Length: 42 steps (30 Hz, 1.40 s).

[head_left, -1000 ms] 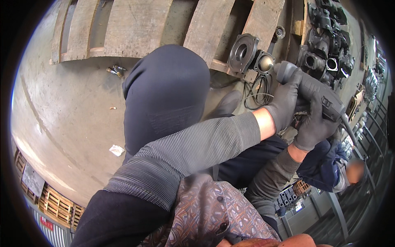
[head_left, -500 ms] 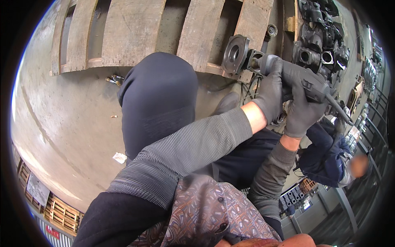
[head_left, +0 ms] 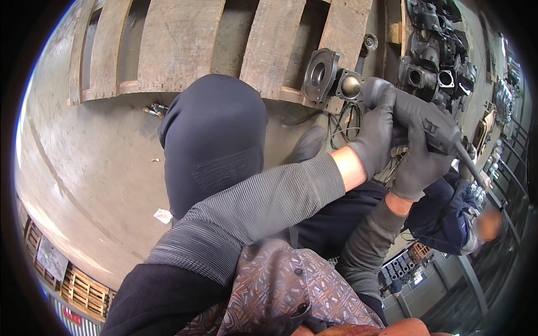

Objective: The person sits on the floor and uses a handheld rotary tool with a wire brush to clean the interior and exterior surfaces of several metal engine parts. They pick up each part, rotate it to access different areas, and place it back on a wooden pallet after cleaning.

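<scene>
Both my hands, in dark gloves, grip a black corded power tool (head_left: 423,115) shaped like a grinder. My left hand (head_left: 376,137) is wrapped round its front part, near the rounded head. My right hand (head_left: 420,162) closes on the rear of the body, close to where the thick cord leaves it. Just left of the tool's head sits a grey metal casting with a round flange (head_left: 320,75) and a square flange (head_left: 350,85), at the pallet's edge. A small gap shows between head and square flange. The tool's working tip is hidden from view.
The wooden pallet (head_left: 174,39) spans the top. Dark metal castings (head_left: 426,53) are piled at upper right. Cables (head_left: 339,126) lie on the floor below the casting. A person (head_left: 448,207) crouches at the right. Small brass-coloured fittings (head_left: 154,109) lie left of my knee.
Both hands have drawn the tool slightly right and down, away from the casting. Its square flange, partly covered before, now shows its round opening.
</scene>
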{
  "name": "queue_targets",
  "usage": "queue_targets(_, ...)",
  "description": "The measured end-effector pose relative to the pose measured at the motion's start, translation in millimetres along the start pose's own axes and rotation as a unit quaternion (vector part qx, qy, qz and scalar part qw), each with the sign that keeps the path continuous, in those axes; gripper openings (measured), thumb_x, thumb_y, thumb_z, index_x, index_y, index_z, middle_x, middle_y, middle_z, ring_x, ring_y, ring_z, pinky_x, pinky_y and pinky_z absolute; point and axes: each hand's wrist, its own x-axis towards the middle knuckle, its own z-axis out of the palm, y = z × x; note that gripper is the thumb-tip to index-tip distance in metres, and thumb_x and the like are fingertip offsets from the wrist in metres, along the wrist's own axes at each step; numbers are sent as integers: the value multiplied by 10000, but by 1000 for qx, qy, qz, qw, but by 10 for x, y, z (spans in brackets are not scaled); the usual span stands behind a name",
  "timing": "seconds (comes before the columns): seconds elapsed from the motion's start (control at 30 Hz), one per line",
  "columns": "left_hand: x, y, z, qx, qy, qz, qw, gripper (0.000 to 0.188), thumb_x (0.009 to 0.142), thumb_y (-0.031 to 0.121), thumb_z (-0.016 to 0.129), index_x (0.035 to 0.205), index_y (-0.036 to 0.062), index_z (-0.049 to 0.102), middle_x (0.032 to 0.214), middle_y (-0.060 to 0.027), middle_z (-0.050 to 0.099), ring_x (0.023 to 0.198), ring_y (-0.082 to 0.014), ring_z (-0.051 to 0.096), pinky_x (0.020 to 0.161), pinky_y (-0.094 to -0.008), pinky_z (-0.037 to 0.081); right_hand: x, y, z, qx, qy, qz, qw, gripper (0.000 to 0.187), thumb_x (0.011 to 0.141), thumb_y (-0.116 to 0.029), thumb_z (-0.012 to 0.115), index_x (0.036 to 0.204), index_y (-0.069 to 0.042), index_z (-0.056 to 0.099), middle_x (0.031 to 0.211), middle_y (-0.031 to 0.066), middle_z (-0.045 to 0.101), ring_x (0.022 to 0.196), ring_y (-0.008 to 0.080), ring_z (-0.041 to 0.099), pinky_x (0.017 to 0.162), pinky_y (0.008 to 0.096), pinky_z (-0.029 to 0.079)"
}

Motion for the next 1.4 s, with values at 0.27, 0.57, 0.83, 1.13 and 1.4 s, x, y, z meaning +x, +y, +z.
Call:
queue_targets(0.27, -33, -11, 12, -4, 11, 4, 1000, 594, 1013, 595, 547, 1261, 55, 573, 1160, -125, 680, 1008, -248, 702, 882, -420, 571, -28, -13, 2, 11, 0, 41, 999, 637, 802, 33, 815, 1347, 105, 494, 1252, 183, 661, 1148, 252, 649, 1032, 383, 529)
queue_targets(0.57, -19, -7, 53, 15, 54, -1, 998, 541, 1004, 610, 554, 1207, 110, 588, 1030, -67, 687, 851, -205, 682, 778, -376, 568, 1, 68, 25, 15, 4, 27, 1000, 619, 803, 15, 828, 1329, 96, 514, 1240, 173, 669, 1129, 235, 654, 1030, 385, 525)
queue_targets(0.83, 86, -86, 7, 6, 17, 2, 1000, 607, 1015, 598, 544, 1304, 64, 537, 1180, -105, 674, 1008, -242, 708, 889, -407, 588, 39, 26, -3, 17, 6, 34, 999, 569, 826, 35, 792, 1323, 104, 524, 1250, 186, 668, 1110, 238, 663, 1004, 379, 539)
queue_targets(1.13, 75, -72, 3, -15, 16, 3, 1000, 660, 1002, 619, 553, 1351, 61, 508, 1214, -117, 663, 1011, -246, 716, 910, -407, 588, 10, 25, 11, 7, 11, 40, 999, 537, 844, 40, 778, 1320, 99, 535, 1244, 189, 670, 1099, 233, 668, 992, 366, 543)
queue_targets(1.4, 108, -79, -43, 12, 23, 26, 999, 693, 990, 635, 561, 1329, 32, 526, 1193, -131, 668, 1015, -261, 715, 868, -399, 598, 18, 57, 13, -21, -12, 32, 999, 561, 828, 59, 780, 1328, 93, 529, 1267, 190, 659, 1141, 236, 654, 1001, 371, 543)
